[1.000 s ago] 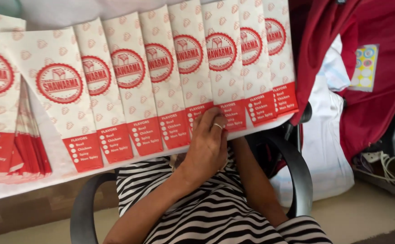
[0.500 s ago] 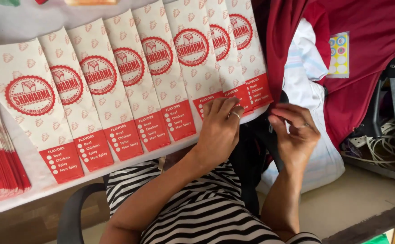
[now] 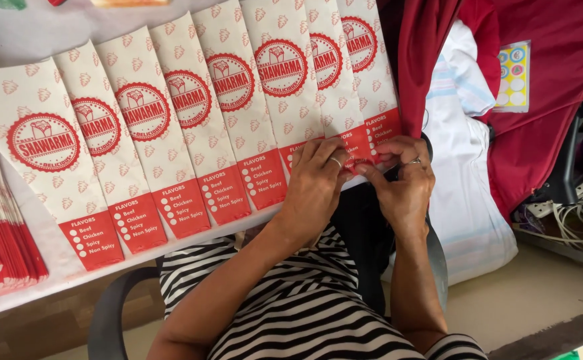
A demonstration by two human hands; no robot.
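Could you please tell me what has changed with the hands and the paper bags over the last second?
The right hand came up from the lap to the red lower ends of the fanned paper bags, meeting the left hand there. The left hand stayed pressed on those ends, and the bags stayed fanned on the table.

Bright, even daylight, soft faint shadows, no glare, sharp focus throughout, slight wide-angle stretch at edges

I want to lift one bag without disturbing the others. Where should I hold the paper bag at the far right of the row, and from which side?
Probably by its red bottom edge, coming from the table's near edge. The rightmost paper bag lies on top of the overlapping row, and its lower end reaches the table edge, where the left hand and right hand already meet.
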